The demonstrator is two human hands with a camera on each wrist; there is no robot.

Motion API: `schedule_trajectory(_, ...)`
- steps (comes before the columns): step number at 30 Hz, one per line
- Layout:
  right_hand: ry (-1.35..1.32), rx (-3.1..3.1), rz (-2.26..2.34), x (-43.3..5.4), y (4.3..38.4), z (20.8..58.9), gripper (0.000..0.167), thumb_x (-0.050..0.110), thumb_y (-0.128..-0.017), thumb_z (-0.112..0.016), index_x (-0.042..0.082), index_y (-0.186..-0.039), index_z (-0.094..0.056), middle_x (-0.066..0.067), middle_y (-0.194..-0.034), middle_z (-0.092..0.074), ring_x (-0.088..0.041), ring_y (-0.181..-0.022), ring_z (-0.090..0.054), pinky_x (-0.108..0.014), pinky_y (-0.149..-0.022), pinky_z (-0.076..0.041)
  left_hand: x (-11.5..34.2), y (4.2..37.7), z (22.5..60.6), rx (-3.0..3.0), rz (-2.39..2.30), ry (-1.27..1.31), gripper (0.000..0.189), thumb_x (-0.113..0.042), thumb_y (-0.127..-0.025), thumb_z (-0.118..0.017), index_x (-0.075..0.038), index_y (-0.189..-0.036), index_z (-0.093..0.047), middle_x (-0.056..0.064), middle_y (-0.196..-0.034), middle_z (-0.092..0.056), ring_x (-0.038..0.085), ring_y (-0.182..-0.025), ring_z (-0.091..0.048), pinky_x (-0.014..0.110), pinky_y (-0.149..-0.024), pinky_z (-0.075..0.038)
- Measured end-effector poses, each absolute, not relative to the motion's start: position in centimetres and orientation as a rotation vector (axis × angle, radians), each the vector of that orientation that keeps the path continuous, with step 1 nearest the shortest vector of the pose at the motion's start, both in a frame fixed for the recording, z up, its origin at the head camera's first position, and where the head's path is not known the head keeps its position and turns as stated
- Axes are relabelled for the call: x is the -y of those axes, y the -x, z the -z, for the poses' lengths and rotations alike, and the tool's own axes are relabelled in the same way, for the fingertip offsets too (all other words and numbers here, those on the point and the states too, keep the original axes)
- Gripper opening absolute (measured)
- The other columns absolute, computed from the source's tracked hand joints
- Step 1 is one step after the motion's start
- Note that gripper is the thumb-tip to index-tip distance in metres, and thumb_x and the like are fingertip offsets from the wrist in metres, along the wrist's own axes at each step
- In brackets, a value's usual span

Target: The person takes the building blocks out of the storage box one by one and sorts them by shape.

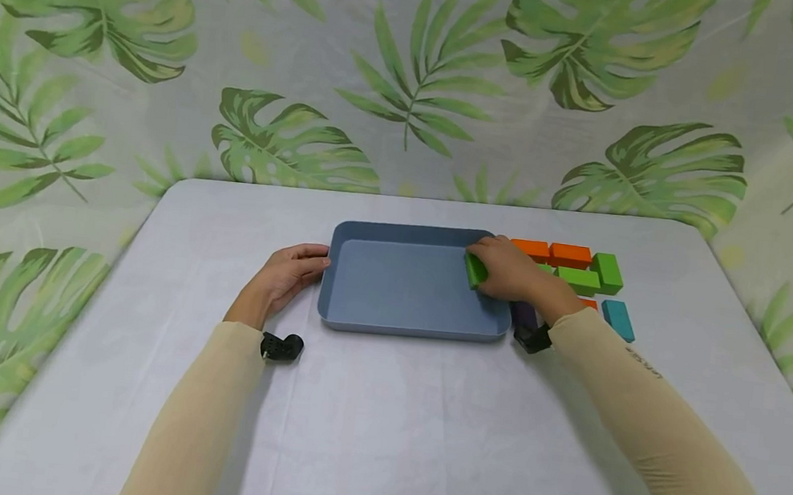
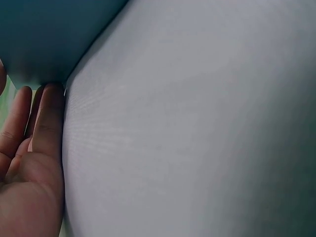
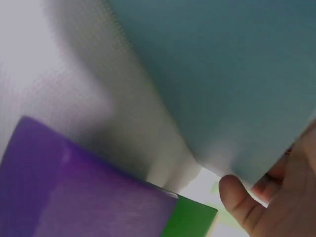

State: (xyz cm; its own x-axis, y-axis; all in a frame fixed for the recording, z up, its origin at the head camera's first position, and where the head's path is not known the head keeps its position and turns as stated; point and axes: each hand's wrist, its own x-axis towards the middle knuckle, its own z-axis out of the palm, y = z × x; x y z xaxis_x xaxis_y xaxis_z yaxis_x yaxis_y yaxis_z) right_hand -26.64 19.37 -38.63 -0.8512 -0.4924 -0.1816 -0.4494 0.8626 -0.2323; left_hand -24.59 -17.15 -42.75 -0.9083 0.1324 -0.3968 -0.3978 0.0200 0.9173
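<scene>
A blue-grey rectangular tray (image 1: 388,330) lies on the table. At its left end my left hand (image 1: 288,275) rests with fairly straight fingers against the outer wall; the left wrist view shows those fingertips (image 2: 52,94) at the tray's side. My right hand (image 1: 506,269) reaches over the tray's right end and holds a green block (image 1: 475,272) inside the rim. In the right wrist view the right thumb (image 3: 237,197) is beside the tray wall (image 3: 217,84), and the held block is out of sight. Below that hand lies a purple block (image 3: 94,182), partly covered by the wrist camera in the head view.
Right of the tray are orange blocks (image 1: 570,256), green blocks (image 1: 607,274) and a teal block (image 1: 619,320), some partly hidden by the right arm. A white cloth (image 1: 364,421) covers the table. Behind it hangs a leaf-patterned curtain (image 1: 302,44).
</scene>
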Motion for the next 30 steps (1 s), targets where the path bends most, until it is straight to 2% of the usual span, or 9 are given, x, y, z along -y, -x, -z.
schedule_trajectory(7, 0.695, -2.814, 0.463, -20.1, 26.8, 37.9, 0.068, 0.014, -0.086, -0.074, 0.000, -0.146, -0.044, -0.023, -0.146, -0.046, -0.038, -0.124, -0.045, -0.055, -0.105, -0.045, 17.2, 24.4, 42.9, -1.930, -1.945, 0.273, 0.050, -0.010, -0.098, -0.061, -0.003, -0.145, -0.047, 0.014, -0.148, -0.048, 0.011, -0.119, -0.055, 0.031, -0.116, -0.041)
schedule_trajectory(13, 0.680, -2.848, 0.651, -20.7, 26.4, 36.7, 0.069, 0.013, -0.083, -0.078, 0.002, -0.144, -0.047, -0.020, -0.144, -0.049, -0.038, -0.129, -0.046, -0.057, -0.110, -0.041, 17.3, 24.4, 42.8, -1.937, -1.944, 0.280, 0.049, -0.010, -0.097, -0.062, -0.003, -0.144, -0.049, 0.012, -0.145, -0.050, 0.010, -0.118, -0.056, 0.030, -0.115, -0.043)
schedule_trajectory(16, 0.683, -2.841, 0.717, -21.0, 26.0, 36.2, 0.070, 0.013, -0.083, -0.078, 0.002, -0.144, -0.046, -0.019, -0.144, -0.048, -0.036, -0.128, -0.048, -0.056, -0.107, -0.046, 17.3, 24.6, 42.8, -1.944, -1.933, 0.272, 0.050, -0.011, -0.097, -0.062, -0.004, -0.145, -0.048, 0.012, -0.146, -0.049, 0.010, -0.119, -0.056, 0.030, -0.115, -0.042)
schedule_trajectory(20, 0.665, -2.808, 0.797, -21.7, 25.4, 35.6, 0.071, 0.012, -0.085, -0.077, 0.003, -0.147, -0.042, -0.018, -0.145, -0.046, -0.035, -0.107, -0.058, -0.048, -0.090, -0.054, 17.3, 24.7, 42.6, -1.948, -1.917, 0.267, 0.051, -0.011, -0.098, -0.061, -0.004, -0.146, -0.046, 0.013, -0.149, -0.047, 0.013, -0.125, -0.053, 0.030, -0.117, -0.040)
schedule_trajectory(22, 0.639, -2.791, 0.841, -22.3, 25.0, 35.4, 0.072, 0.012, -0.086, -0.076, 0.005, -0.148, -0.041, -0.017, -0.147, -0.044, -0.034, -0.107, -0.059, -0.047, -0.088, -0.054, 17.3, 24.7, 42.6, -1.953, -1.910, 0.256, 0.051, -0.012, -0.098, -0.060, -0.003, -0.147, -0.045, 0.014, -0.151, -0.046, 0.014, -0.127, -0.052, 0.031, -0.118, -0.040)
schedule_trajectory(24, 0.606, -2.763, 0.907, -22.9, 24.7, 35.1, 0.072, 0.011, -0.086, -0.076, 0.005, -0.149, -0.040, -0.017, -0.148, -0.043, -0.037, -0.115, -0.058, -0.049, -0.093, -0.056, 17.3, 24.7, 42.6, -1.949, -1.913, 0.253, 0.051, -0.011, -0.098, -0.060, -0.003, -0.147, -0.045, 0.014, -0.151, -0.045, 0.015, -0.129, -0.051, 0.032, -0.118, -0.039)
schedule_trajectory(27, 0.572, -2.737, 0.972, -23.8, 24.2, 34.6, 0.072, 0.010, -0.087, -0.075, 0.005, -0.149, -0.039, -0.017, -0.149, -0.042, -0.039, -0.133, -0.048, -0.053, -0.101, -0.053, 17.3, 24.6, 42.6, -1.948, -1.914, 0.248, 0.051, -0.012, -0.099, -0.060, -0.003, -0.147, -0.045, 0.014, -0.152, -0.045, 0.016, -0.129, -0.051, 0.032, -0.118, -0.039)
schedule_trajectory(30, 0.550, -2.730, 1.007, -24.6, 23.7, 34.2, 0.073, 0.009, -0.088, -0.074, 0.004, -0.150, -0.037, -0.019, -0.150, -0.041, -0.041, -0.135, -0.046, -0.055, -0.104, -0.050, 17.3, 24.5, 42.7, -1.947, -1.915, 0.257, 0.051, -0.011, -0.099, -0.060, -0.003, -0.147, -0.045, 0.014, -0.151, -0.045, 0.014, -0.128, -0.051, 0.032, -0.119, -0.039)
